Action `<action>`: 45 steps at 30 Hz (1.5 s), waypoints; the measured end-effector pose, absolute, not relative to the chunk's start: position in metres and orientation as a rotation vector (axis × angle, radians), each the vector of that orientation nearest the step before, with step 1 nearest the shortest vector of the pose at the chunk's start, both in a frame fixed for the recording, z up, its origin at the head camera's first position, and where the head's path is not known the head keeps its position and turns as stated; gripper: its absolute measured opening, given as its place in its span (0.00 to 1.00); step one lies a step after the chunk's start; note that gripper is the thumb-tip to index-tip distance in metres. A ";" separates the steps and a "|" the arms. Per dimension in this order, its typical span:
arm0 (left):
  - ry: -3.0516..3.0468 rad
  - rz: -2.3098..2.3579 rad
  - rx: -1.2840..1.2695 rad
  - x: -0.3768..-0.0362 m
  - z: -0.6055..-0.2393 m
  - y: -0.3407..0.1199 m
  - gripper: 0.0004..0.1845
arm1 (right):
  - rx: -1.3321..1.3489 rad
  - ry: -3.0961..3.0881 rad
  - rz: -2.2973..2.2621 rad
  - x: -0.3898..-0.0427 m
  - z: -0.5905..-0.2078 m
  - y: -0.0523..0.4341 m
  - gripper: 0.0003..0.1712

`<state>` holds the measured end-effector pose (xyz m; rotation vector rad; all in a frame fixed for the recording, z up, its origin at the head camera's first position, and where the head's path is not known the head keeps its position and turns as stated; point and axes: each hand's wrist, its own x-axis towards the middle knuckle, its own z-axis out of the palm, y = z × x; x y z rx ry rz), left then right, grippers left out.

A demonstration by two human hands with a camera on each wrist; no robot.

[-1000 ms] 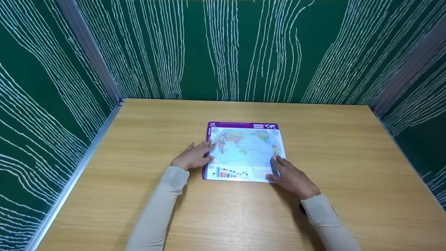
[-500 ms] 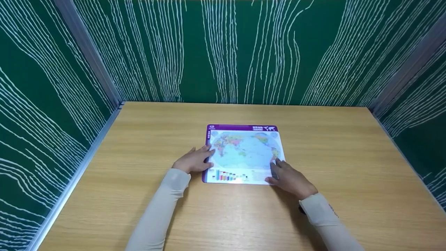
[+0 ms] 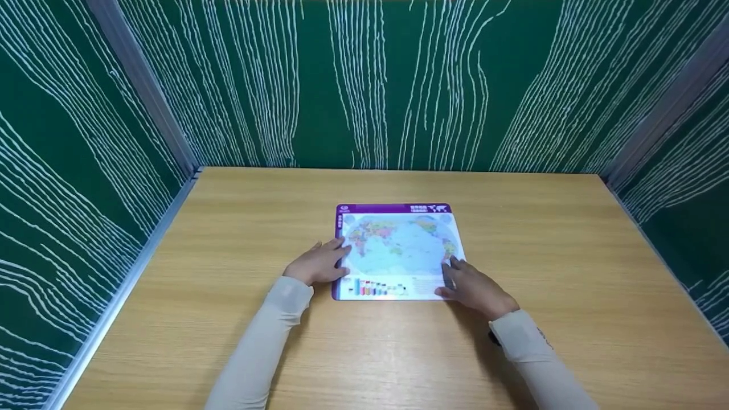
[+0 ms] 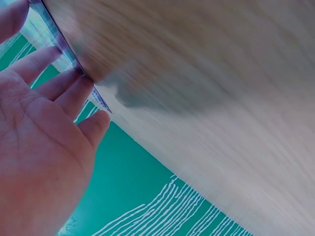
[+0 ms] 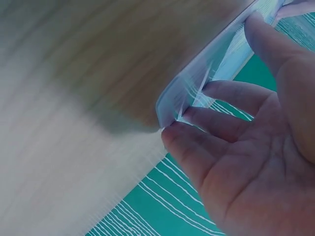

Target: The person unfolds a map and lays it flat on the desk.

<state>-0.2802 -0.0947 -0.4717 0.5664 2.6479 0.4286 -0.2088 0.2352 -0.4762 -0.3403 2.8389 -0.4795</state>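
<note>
Green walls (image 3: 398, 85) with white wavy lines close in three sides of a wooden table (image 3: 569, 256); metal strips run along the corners. A map sheet (image 3: 398, 250) lies flat near the middle of the table, long edges across the view, a little nearer the person than the back wall. Since a second ago the sheet has slid slightly toward the person and squared up, its top edge sitting lower in the head view, while both hands kept their places at its near corners; judged from this, the work in hand is a small repositioning or a first grip on the sheet, not yet a lift. The left hand (image 3: 317, 263) rests at the sheet's left edge, fingers (image 4: 64, 81) straight and together, tips touching the edge, gripping nothing. The right hand (image 3: 471, 286) sits at the near right corner; in the right wrist view its fingers (image 5: 221, 123) press under and against the corner, which curls up off the table, thumb above, a light pinch on the sheet. The sheet looks glossy and thin, laminated or sleeved in clear plastic, with a purple border, a purple title band along the far edge, a pale blue world map in an oval, and a row of small coloured bars at the near left. Both sleeves (image 3: 256, 353) are pale beige.
</note>
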 end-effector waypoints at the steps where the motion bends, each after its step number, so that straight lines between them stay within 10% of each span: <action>1: 2.650 0.434 0.563 -0.280 -0.472 -0.094 0.34 | -0.353 2.839 -0.491 -0.210 -0.476 0.236 0.40; 45: 2.690 0.404 0.532 -0.248 -0.469 -0.082 0.37 | -0.263 2.634 -0.749 -0.245 -0.470 0.261 0.41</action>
